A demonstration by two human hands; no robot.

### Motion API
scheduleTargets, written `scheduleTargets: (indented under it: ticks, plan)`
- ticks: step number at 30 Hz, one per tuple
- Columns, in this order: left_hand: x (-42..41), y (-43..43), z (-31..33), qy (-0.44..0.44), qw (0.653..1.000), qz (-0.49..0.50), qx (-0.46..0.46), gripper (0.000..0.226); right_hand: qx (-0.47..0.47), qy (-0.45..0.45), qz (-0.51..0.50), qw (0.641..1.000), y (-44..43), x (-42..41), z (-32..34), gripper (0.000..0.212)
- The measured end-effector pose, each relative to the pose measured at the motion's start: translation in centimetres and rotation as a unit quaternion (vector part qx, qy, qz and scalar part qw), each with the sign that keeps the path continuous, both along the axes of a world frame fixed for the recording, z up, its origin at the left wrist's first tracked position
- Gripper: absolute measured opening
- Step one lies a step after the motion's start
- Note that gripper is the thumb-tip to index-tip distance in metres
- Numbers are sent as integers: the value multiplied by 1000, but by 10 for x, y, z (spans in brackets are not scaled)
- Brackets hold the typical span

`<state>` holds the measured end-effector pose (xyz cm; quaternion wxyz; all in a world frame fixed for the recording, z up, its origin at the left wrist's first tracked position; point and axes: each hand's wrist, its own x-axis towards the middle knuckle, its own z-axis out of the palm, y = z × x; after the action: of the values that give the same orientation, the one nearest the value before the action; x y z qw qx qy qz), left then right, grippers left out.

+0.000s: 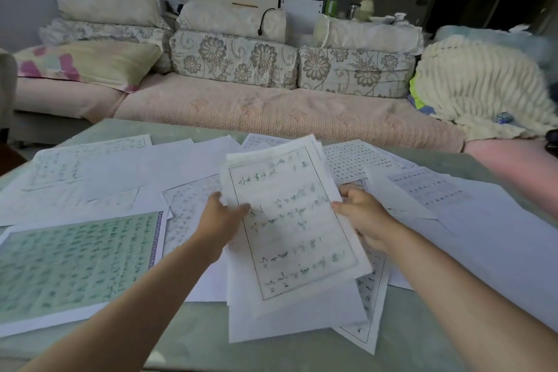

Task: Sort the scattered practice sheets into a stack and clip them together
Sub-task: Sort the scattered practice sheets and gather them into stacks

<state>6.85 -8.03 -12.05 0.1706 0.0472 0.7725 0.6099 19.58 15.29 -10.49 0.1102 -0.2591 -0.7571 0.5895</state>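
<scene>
My left hand (225, 216) grips the left edge of a thin sheaf of practice sheets (290, 220), thumb on the front and fingers behind. My right hand (363, 214) pinches its right edge, thumb on top. The sheaf is tilted up between my hands, and its top page shows a ruled frame with blurred handwriting. Under my wrists, loose white pages (271, 320) overlap on the pale worktop (196, 344). A green-grid sheet (75, 266) lies left of my left hand, and gridded sheets (428, 189) fan out right of my right hand. Beyond both hands stands a sofa (271, 112) with floral cushions (235, 57).
</scene>
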Motion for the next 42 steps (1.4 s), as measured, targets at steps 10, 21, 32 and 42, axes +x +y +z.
scheduleTargets:
  ticks: [10, 21, 32, 42]
  plan:
    - [25, 21, 0, 116, 966, -132, -190, 25, 128, -155, -22, 979, 25, 35, -2, 42]
    - [0, 35, -7, 187, 813, -207, -511, 101, 317, -195, 15, 928, 61, 67, 5, 38]
    - [-17, 30, 10, 122, 961, -150, -197, 20, 365, -142, 81, 917, 44, 33, -6, 7]
    - [-10, 4, 6, 238, 928, -201, -206, 9, 313, -103, 95, 939, -1, -11, -8, 39]
